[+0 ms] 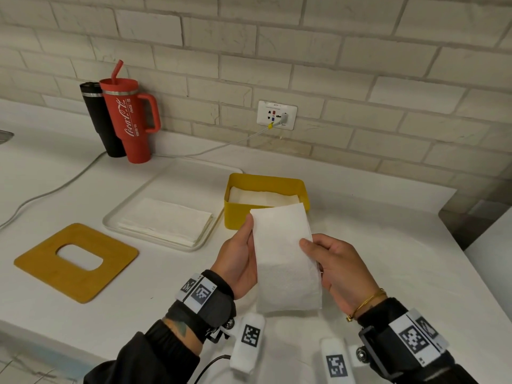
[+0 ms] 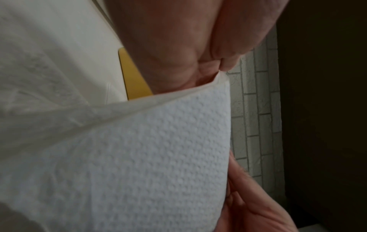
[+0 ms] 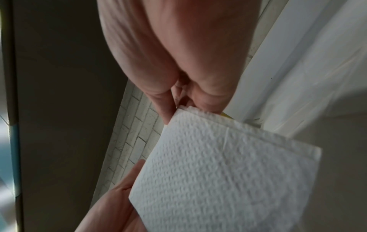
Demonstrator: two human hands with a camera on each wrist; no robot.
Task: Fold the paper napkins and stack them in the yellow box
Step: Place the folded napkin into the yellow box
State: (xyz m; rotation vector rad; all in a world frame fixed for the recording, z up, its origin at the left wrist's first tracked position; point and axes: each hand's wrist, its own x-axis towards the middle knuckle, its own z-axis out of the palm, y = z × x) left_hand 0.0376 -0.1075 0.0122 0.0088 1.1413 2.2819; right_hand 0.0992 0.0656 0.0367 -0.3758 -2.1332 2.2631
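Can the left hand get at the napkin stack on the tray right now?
Probably not yet: the left hand and right hand both hold the folded napkin. The path to the napkin stack on the tray looks unobstructed.

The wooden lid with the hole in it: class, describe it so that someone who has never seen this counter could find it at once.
Start at the white counter under the brick wall and go to its near left part. There, left of the white tray of unfolded napkins, lies the wooden lid, flat. It is the only tan, rounded-square board, with an oval hole in its middle; the yellow box right of the tray is open-topped.
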